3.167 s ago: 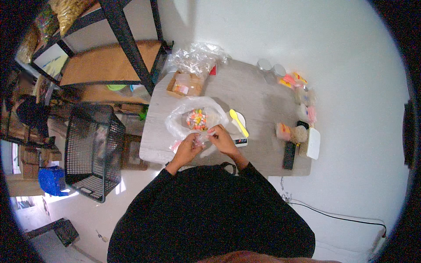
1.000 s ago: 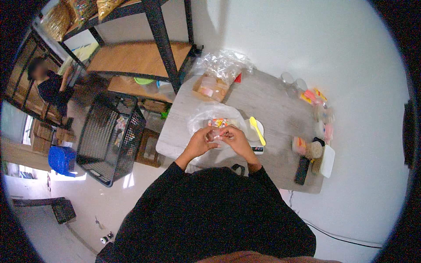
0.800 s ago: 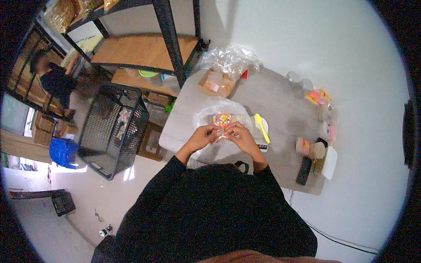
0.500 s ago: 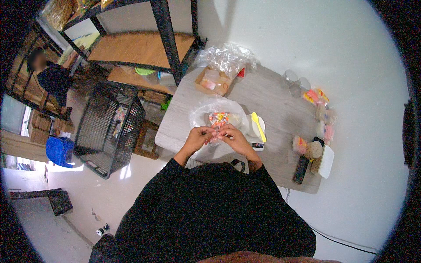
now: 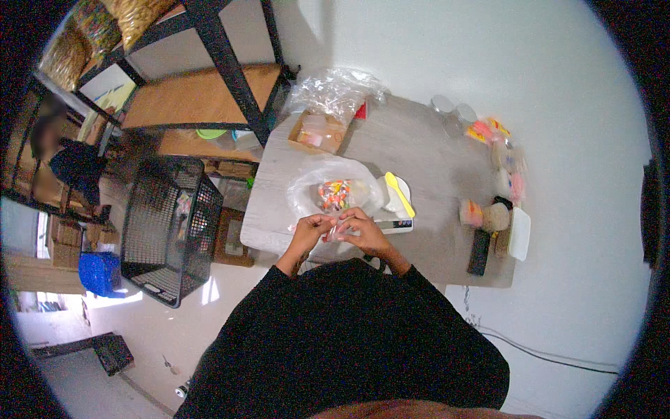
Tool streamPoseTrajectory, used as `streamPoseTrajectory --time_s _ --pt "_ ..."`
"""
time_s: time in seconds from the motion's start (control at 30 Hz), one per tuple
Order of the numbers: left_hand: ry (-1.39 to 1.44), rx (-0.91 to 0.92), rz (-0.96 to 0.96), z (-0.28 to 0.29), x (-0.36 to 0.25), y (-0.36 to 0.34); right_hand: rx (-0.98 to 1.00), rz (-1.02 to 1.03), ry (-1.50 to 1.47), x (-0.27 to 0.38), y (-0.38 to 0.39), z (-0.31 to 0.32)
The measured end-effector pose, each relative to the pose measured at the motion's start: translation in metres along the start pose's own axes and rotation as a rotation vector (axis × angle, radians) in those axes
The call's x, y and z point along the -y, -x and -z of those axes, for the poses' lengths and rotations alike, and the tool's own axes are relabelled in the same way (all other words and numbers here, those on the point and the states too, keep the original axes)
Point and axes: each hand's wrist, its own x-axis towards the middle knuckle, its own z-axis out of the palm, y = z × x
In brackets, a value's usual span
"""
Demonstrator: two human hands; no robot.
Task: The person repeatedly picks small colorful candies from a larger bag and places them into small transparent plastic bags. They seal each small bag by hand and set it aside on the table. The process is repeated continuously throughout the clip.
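Note:
Both my hands are close together over the near edge of the table. My left hand [image 5: 312, 232] and my right hand [image 5: 364, 236] pinch a small clear plastic bag [image 5: 336, 230] between their fingertips; its outline is hard to make out. Just beyond the fingers, several colourful wrapped sweets [image 5: 335, 193] lie in a large, open translucent plastic bag [image 5: 303, 183]. Right of it, a yellow spoon [image 5: 399, 194] rests across a white bowl [image 5: 396, 202]. A white kitchen scale [image 5: 395, 225] sits partly under the bowl, beside my right hand.
On the grey table [image 5: 426, 153] stand a cardboard box [image 5: 317, 134] with clear plastic wrap [image 5: 335, 91] behind it, clear jars [image 5: 453, 115], small packets [image 5: 506, 164], a black device [image 5: 479, 251] and a white tray [image 5: 518, 234]. Left are a black crate [image 5: 167, 230], a shelf [image 5: 188, 98] and another person [image 5: 75, 167].
My hands have drawn slightly toward me, away from the sweets, with the clear plastic between their fingertips. The view has shifted and turned a little.

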Motion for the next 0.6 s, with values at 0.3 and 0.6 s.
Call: streamPoseTrajectory --time_s 0.3,0.6 --pt "-0.055 0.046 0.020 -0.005 0.003 -0.009 0.081 -0.194 -0.114 -0.011 0.003 -0.004" --pt "0.085 -0.009 0.031 0.002 0.009 -0.017 -0.082 -0.170 -0.036 -0.023 0.005 -0.005"
